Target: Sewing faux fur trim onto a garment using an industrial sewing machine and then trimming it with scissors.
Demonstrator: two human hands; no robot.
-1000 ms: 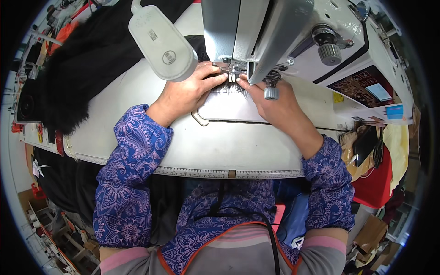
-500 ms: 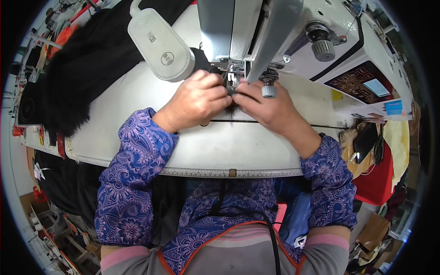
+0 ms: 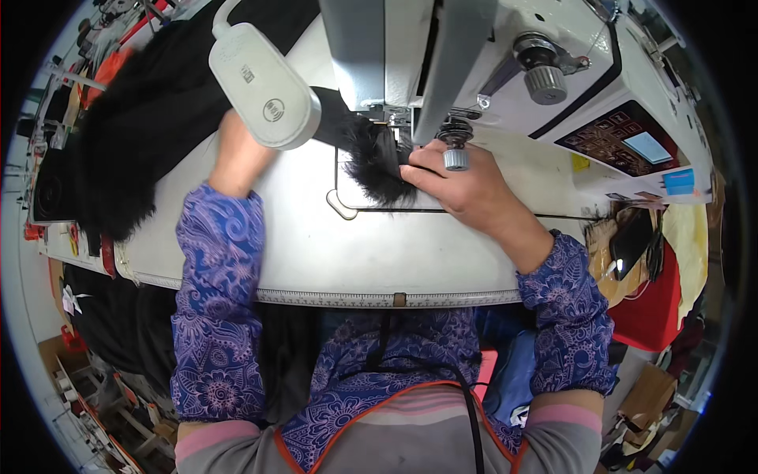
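A black furry fabric piece (image 3: 371,162) lies on the white table of a sewing machine (image 3: 572,71), its edge under the presser foot. My right hand (image 3: 466,182) rests beside the foot, thumb and fingers closed on the fabric's right edge. To the left, my left hand (image 3: 241,154) is slightly blurred, and a white lamp head (image 3: 264,87) covers its fingers. That hand is next to a larger spread of black cloth (image 3: 189,95), with long fur along its left side.
A measuring tape (image 3: 339,298) runs along the table's front edge. On the machine's right end sits a control panel (image 3: 624,142) with a small lit screen. Red cloth (image 3: 651,304) hangs at the right. The grey machine column and tension knobs (image 3: 545,79) rise above my right hand.
My left hand has left the needle area and moved left, behind the lamp head. The furry fabric near the foot now shows. My right hand has stayed nearly in place.
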